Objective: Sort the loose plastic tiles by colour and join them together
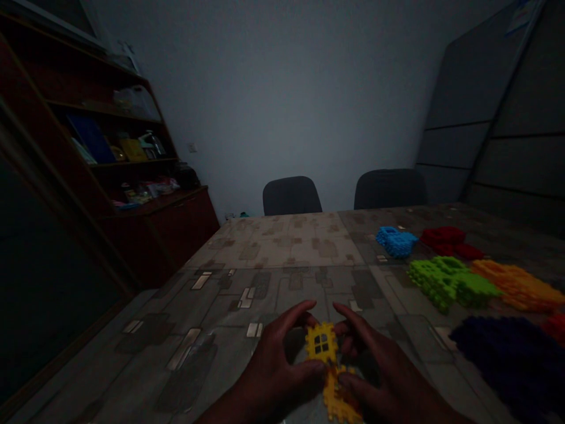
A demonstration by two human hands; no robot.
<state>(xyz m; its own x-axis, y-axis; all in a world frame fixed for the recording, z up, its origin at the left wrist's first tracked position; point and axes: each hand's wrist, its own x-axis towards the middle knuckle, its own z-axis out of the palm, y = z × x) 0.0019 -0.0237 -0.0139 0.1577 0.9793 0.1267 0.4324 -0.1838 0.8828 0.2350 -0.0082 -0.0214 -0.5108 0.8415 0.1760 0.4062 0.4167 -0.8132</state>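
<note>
Two yellow interlocking plastic tiles with toothed edges are between my hands, low in the head view. The upper yellow tile has a window-like grid in its middle. Below it, a second yellow tile meets it near my thumbs; I cannot tell whether their teeth are locked together. My left hand grips the upper tile at its left side, thumb at its lower edge. My right hand curls round the right side, its thumb on the lower tile. Some fingertips are hidden behind the pieces.
At the right of the patterned table lie piles of toothed pieces: blue, red, green, orange and dark purple. Two dark chairs stand beyond the far edge. A wooden shelf cabinet is at the left.
</note>
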